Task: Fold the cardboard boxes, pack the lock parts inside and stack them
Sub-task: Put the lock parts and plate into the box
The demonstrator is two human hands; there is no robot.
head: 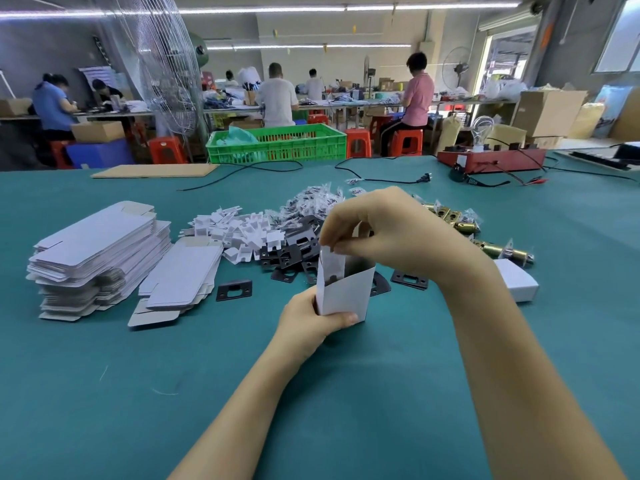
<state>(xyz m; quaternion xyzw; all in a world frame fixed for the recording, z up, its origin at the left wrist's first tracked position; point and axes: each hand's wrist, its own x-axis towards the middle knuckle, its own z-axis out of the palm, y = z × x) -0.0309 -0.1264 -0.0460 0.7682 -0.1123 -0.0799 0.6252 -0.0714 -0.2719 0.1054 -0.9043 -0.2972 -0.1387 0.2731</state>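
- The worktop (pixel 104 393) is covered in smooth teal cloth, with black cables trailing across its far side
- A green plastic lattice crate (pixel 277 143) sits at the far edge; a flat brown cardboard sheet (pixel 156 170) lies to its left and a red box (pixel 491 160) with black fittings to its right
- A tall stack of flat blanks (pixel 100 258), white-faced card with grey edges and rounded tabs, lies at the left; a lower pile of blanks (pixel 180 282) leans just beside it
- The box (pixel 343 289), thin white card, stands upright and open-topped on the worktop at the centre, one flap raised; something dark shows inside
- The right hand (pixel 377 230) hovers over the box mouth, fingers curled, pinching the raised flap's top edge
- The left hand (pixel 311 323) grips the box's lower left corner, thumb across its front
- A folded white box (pixel 517 280) lies to the right, partly behind the right forearm
- White plastic pieces (pixel 239 233), blocky and notched, lie heaped behind the box
- Clear bags (pixel 311 202) are piled beyond them
- Black metal plates (pixel 287 251), flat with cut-out slots, lie scattered around the box; one plate (pixel 234 289) lies apart to the left
- Brass latches (pixel 505 251), cylindrical and shiny, lie at the right
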